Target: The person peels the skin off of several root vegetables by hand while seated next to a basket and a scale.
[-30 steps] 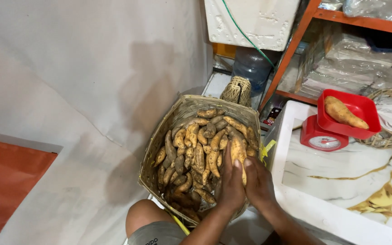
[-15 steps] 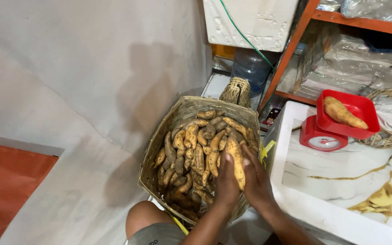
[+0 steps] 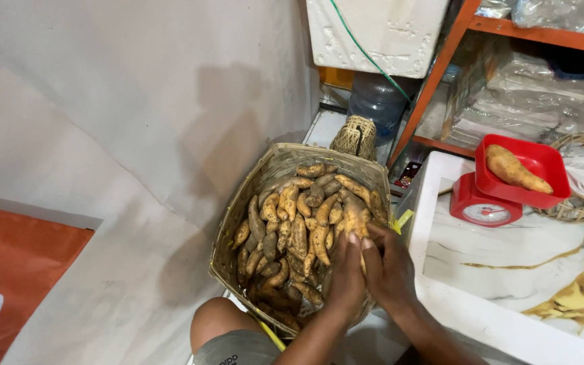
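Note:
A woven basket (image 3: pixel 238 209) full of several brown-yellow sweet potatoes (image 3: pixel 292 216) stands on the floor in front of my knee (image 3: pixel 214 324). Both hands are over its near right side. My left hand (image 3: pixel 345 280) and my right hand (image 3: pixel 390 267) together clasp one long sweet potato (image 3: pixel 354 215), which points away from me above the heap. To the right, a red kitchen scale (image 3: pixel 484 206) on a white marbled table (image 3: pixel 508 263) carries one sweet potato (image 3: pixel 516 170) in its red tray (image 3: pixel 549 162).
A pale wall fills the left, with an orange panel (image 3: pixel 15 284) low down. Behind the basket stand a small woven holder (image 3: pixel 354 135) and a water jug (image 3: pixel 376 101). An orange shelf frame (image 3: pixel 434 78) holds plastic-wrapped stacks. A wicker rim (image 3: pixel 576 209) lies at the far right.
The view has shifted slightly. My hands stay on the same sweet potato at the basket's right side, now closer together around its near end.

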